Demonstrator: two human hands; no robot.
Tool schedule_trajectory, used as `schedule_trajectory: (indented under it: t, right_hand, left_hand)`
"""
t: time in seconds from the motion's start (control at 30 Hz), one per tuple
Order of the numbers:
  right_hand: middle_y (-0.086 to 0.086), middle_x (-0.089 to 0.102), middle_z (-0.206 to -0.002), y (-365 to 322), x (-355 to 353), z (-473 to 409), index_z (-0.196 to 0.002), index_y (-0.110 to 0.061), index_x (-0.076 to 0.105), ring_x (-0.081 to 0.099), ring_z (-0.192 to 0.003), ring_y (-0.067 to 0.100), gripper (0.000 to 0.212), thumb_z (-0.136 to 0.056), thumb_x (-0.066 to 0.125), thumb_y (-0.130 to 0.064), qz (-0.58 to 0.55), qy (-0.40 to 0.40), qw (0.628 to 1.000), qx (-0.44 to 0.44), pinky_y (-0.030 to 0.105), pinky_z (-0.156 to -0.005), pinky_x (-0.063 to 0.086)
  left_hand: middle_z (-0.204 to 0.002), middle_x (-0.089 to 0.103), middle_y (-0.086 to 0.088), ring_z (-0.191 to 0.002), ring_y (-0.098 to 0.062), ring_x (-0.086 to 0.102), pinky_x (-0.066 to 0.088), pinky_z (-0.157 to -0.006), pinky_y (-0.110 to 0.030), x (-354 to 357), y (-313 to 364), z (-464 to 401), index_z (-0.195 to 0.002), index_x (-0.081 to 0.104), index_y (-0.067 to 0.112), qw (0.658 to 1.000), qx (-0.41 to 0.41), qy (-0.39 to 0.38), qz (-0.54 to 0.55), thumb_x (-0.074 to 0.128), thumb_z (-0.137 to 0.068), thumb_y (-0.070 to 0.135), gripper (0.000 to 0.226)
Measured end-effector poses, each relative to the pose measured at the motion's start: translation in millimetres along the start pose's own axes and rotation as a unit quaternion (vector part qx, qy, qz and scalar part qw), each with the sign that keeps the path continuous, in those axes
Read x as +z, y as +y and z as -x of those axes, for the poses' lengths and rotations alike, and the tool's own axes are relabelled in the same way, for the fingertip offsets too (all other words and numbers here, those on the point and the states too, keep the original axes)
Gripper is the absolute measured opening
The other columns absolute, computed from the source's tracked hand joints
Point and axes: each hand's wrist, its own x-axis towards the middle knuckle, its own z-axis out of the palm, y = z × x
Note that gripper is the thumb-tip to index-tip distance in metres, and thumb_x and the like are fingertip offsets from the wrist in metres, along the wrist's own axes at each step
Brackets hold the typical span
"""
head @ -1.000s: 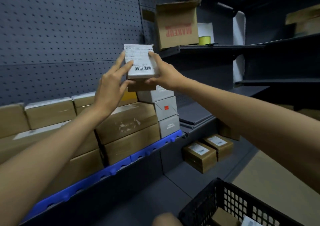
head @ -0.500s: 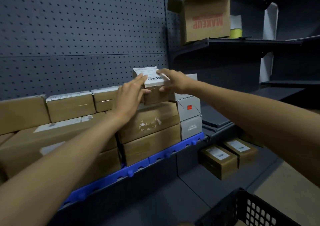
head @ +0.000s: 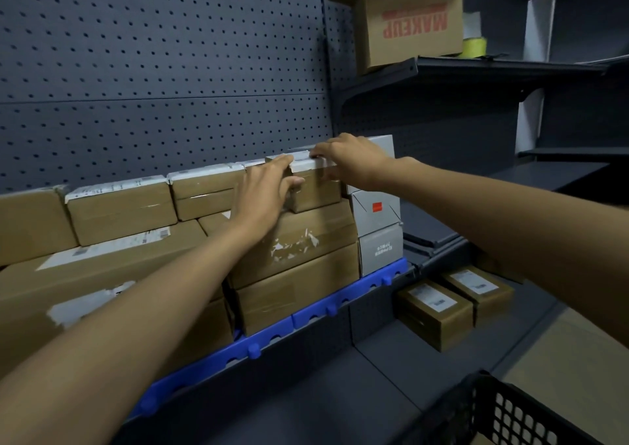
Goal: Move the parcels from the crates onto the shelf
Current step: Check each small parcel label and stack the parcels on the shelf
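Dim room; dark pegboard wall [head: 163,53], grey floor [head: 374,376], possibly carpeted.

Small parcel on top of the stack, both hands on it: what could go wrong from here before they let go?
1. The small parcel sits on the scuffed box, wedged between the top-row parcels and the grey cartons; a hard push might shift the cartons.
2. The left hand lies against its front, the right hand on its top edge; fingers may get pinched there.
3. How far back it rests is hidden; it might tip forward.
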Motion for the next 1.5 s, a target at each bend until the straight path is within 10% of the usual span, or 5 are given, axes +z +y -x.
schedule_trajectory:
  t: [0.6,0.83,1.5]
  right_hand:
    - [0.01,0.054,-0.133,18,15,9,-0.141,-0.013,0.042,0.043,-0.127,0.029,0.054,-0.091,0.062,-0.019,0.043,0.022,0.999,-0.017,0.043,-0.102,0.041]
    - [0.009,0.053,-0.135,28,-5,43,-0.14,-0.016,0.045,0.045,-0.127,0.028,0.051,-0.093,0.062,-0.024,0.003,0.02,1.0,-0.01,0.044,-0.099,0.044]
    - [0.006,0.057,-0.129,119,40,231,-0.128,-0.018,0.052,0.055,-0.116,0.028,0.038,-0.094,0.058,-0.033,-0.046,-0.141,0.975,0.165,0.042,-0.089,0.049]
  left_hand:
    - [-0.133,0.059,-0.009,-0.121,-0.031,0.053,0.047,-0.094,-0.044,14,-5,-14,-0.145,0.041,0.021,0.996,-0.015,-0.074,-0.046,0.05,-0.096,0.047,0.055]
    - [-0.156,0.031,-0.004,-0.144,-0.022,0.024,0.025,-0.118,-0.043,9,1,-19,-0.151,0.027,0.018,0.989,0.052,-0.11,-0.085,0.053,-0.097,0.034,0.063]
    - [-0.139,0.05,-0.001,-0.126,-0.024,0.047,0.049,-0.09,-0.042,119,148,60,-0.142,0.043,0.021,0.957,0.209,-0.199,-0.034,0.054,-0.096,0.028,0.048]
